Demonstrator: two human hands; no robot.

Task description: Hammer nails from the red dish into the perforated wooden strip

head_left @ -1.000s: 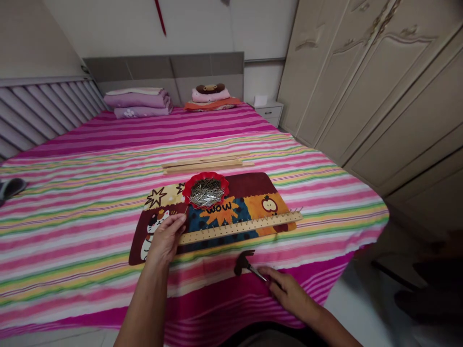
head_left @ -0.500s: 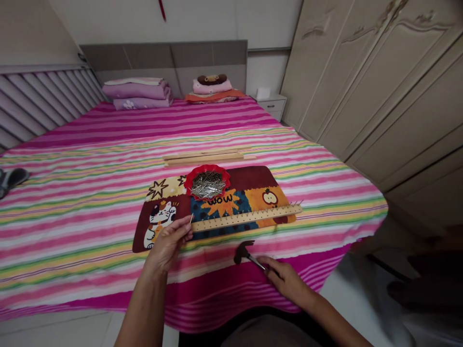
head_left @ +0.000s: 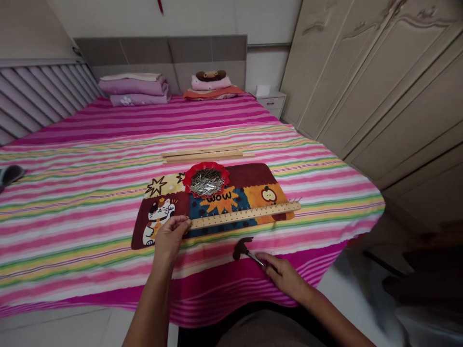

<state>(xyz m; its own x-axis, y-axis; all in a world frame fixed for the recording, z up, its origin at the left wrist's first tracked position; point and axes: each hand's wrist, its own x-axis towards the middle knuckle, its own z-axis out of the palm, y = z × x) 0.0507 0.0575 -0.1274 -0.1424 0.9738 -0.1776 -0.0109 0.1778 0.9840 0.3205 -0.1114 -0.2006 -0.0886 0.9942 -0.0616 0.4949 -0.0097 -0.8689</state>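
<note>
A long wooden strip studded with a row of nails lies across a patchwork mat on the striped bed. My left hand is at the strip's left end, its fingers pinched together; whatever they hold is too small to make out. A red bowl full of nails stands on the mat just behind the strip. My right hand is closed round the handle of a small hammer, whose dark head rests on the bedspread near the front edge.
More wooden strips lie behind the mat. Folded bedding and a stack of cloths sit by the headboard. A nightstand and tall wardrobe doors stand to the right. A dark slipper lies at the far left.
My left hand drew slightly back from the strip's end, then returned to it, fingers pinched. My right hand stayed on the hammer. The view shifted a little.
</note>
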